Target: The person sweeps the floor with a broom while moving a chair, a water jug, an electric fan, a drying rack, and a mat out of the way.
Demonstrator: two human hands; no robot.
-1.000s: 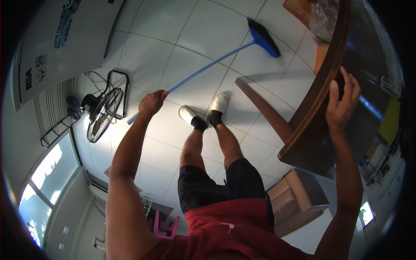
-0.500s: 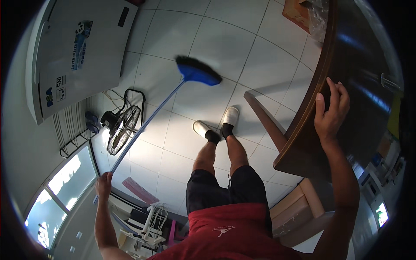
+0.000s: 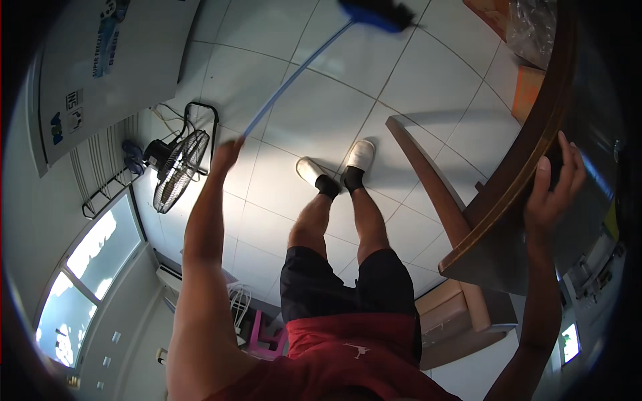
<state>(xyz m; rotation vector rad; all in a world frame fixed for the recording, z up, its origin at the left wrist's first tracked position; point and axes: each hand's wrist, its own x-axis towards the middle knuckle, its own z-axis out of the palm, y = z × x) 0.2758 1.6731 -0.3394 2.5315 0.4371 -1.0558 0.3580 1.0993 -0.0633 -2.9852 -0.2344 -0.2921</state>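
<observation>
My left hand (image 3: 226,152) grips the end of a blue broom handle (image 3: 297,70), arm stretched out ahead. The blue broom head (image 3: 376,13) rests on the white tiled floor (image 3: 294,127) at the top of the view. Over at the right, my right hand (image 3: 552,190) lies on the rim of a dark wooden table (image 3: 515,194), fingers spread over its edge. My two feet in white shoes and black socks (image 3: 338,170) stand between the broom and the table's slanted wooden leg (image 3: 428,180).
A floor fan (image 3: 175,167) with a black cage stands at the left beside a white appliance (image 3: 100,67) and a wire rack (image 3: 107,194). A clear plastic bag (image 3: 531,30) and an orange box (image 3: 528,90) lie at the top right. A pink stool (image 3: 264,334) stands behind me.
The broom head has swung from the left, near the white appliance, back out ahead to the top middle. My left arm has come forward from behind me. My right hand stays on the table rim.
</observation>
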